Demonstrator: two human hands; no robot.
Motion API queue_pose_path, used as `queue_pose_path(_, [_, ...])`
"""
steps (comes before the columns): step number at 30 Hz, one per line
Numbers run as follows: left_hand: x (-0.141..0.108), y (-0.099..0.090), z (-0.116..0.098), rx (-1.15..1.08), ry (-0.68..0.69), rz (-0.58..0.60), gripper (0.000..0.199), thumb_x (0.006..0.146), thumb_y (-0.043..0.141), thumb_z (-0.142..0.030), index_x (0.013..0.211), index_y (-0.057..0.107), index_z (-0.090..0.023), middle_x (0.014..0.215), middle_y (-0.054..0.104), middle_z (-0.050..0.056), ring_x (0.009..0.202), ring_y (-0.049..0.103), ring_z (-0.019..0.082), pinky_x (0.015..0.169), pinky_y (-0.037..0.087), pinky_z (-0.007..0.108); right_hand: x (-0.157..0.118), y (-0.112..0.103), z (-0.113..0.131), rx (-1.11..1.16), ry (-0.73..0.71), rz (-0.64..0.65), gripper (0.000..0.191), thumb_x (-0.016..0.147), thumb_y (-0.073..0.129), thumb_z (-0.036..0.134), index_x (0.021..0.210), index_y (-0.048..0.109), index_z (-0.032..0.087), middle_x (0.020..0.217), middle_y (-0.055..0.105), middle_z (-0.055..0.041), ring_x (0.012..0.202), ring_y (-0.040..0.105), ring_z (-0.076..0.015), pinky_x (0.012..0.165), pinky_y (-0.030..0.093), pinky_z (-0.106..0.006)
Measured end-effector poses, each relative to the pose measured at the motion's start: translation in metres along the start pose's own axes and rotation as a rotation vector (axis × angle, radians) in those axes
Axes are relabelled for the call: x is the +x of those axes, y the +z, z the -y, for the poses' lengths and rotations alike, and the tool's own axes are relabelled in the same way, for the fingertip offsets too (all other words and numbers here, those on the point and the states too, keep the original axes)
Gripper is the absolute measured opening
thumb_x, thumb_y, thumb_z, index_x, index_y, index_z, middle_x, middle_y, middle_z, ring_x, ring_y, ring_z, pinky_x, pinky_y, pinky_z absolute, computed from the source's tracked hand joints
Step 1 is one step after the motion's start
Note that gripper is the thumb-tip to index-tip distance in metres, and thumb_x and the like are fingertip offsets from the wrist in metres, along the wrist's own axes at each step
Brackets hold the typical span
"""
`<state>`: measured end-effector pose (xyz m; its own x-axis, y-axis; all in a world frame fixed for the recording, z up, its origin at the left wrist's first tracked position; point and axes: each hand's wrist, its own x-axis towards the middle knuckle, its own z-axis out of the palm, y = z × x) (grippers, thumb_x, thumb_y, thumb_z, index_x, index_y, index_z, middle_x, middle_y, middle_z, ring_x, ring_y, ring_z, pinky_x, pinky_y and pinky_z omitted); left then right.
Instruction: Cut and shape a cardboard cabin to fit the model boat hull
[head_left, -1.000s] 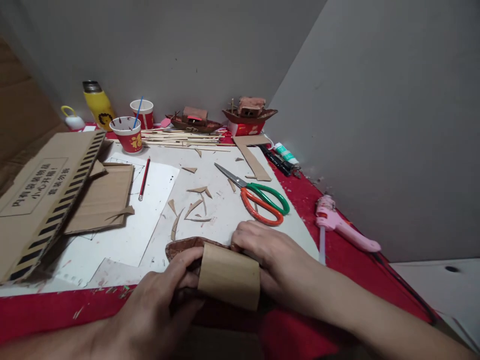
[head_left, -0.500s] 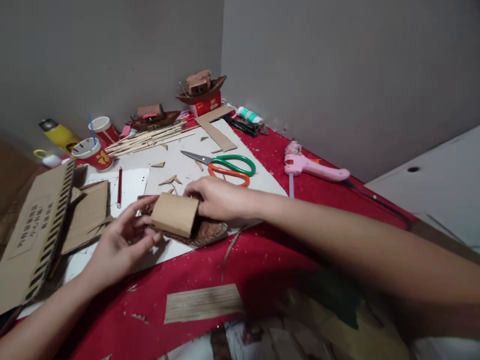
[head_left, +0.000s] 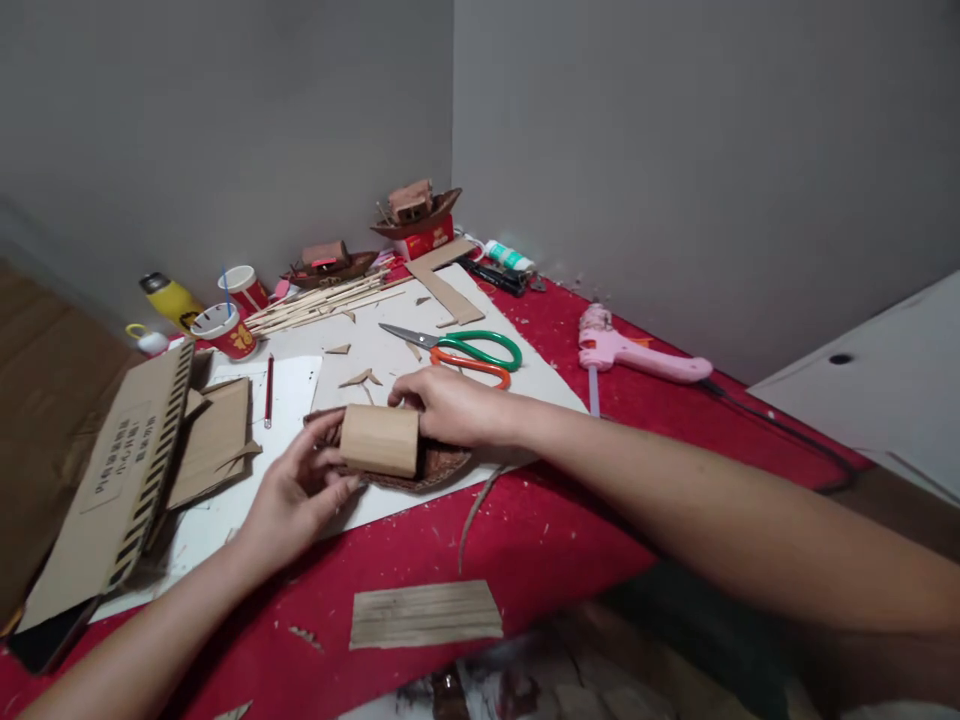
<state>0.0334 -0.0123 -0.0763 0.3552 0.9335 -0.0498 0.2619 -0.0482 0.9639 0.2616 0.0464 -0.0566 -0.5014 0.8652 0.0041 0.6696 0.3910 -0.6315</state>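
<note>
A curved cardboard cover (head_left: 380, 438) sits in a brown boat-shaped base (head_left: 444, 466) at the white board's near edge (head_left: 551, 392). The left hand (head_left: 289, 500), thumb and fingers spread, brackets one end; the right (head_left: 457, 405) curls behind, its grip hidden, probably so both sides stay steady and aligned.

A yellow bottle (head_left: 174, 303) was near two red-and-white paper cups (head_left: 233, 336) at the back left. Two brown model boats (head_left: 330, 264) sat beside the grey wall (head_left: 315, 120), one on a red box (head_left: 427, 240). A pink glue gun (head_left: 651, 359) lay rightward.
</note>
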Motion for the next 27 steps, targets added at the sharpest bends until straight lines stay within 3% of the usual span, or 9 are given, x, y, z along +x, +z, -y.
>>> queue_pose_path(6, [-0.014,0.008,0.014,0.090,0.064,-0.014,0.060,0.088,0.063,-0.026,0.142,0.036,-0.021,0.095,0.070,0.007,0.061,0.054,0.009,0.058,0.045,0.023,-0.001,0.005,-0.001,0.028,-0.039,0.056,0.025,0.071,0.057,-0.003,0.084,0.071,0.013,0.079,0.073,-0.0030,0.072,0.062,-0.0153,0.060,0.039,-0.022])
queue_pose_path(11, [-0.011,0.004,0.018,0.194,0.125,0.010,0.078,0.086,0.059,-0.019,0.152,0.019,-0.023,0.090,0.071,0.003,0.054,0.050,0.009,0.056,0.045,0.023,-0.002,0.008,-0.003,0.092,-0.081,0.075,0.025,0.070,0.055,-0.003,0.081,0.069,0.014,0.079,0.072,-0.0028,0.073,0.062,-0.0159,0.063,0.041,-0.023])
queue_pose_path(13, [-0.009,0.001,0.017,0.241,0.128,0.041,0.078,0.085,0.058,-0.017,0.153,0.019,-0.024,0.088,0.071,0.002,0.055,0.051,0.010,0.057,0.046,0.024,-0.003,0.007,-0.002,0.094,-0.079,0.084,0.024,0.070,0.054,-0.002,0.081,0.069,0.014,0.079,0.071,-0.0031,0.072,0.062,-0.0159,0.063,0.041,-0.023])
queue_pose_path(21, [-0.004,-0.002,0.015,0.213,0.156,0.096,0.065,0.084,0.057,-0.012,0.144,0.034,-0.025,0.104,0.073,0.005,0.083,0.066,0.016,0.073,0.051,0.029,-0.003,0.006,-0.003,0.085,-0.039,0.110,0.022,0.069,0.055,-0.001,0.079,0.066,0.014,0.072,0.065,-0.0007,0.067,0.055,-0.0140,0.060,0.037,-0.022])
queue_pose_path(27, [-0.003,-0.005,0.014,0.271,0.184,0.088,0.058,0.085,0.058,-0.017,0.139,0.039,-0.024,0.126,0.064,0.013,0.094,0.069,0.021,0.078,0.054,0.033,-0.003,0.007,-0.002,0.104,-0.041,0.099,0.024,0.068,0.054,-0.003,0.078,0.065,0.015,0.074,0.066,0.0000,0.068,0.056,-0.0137,0.061,0.038,-0.023])
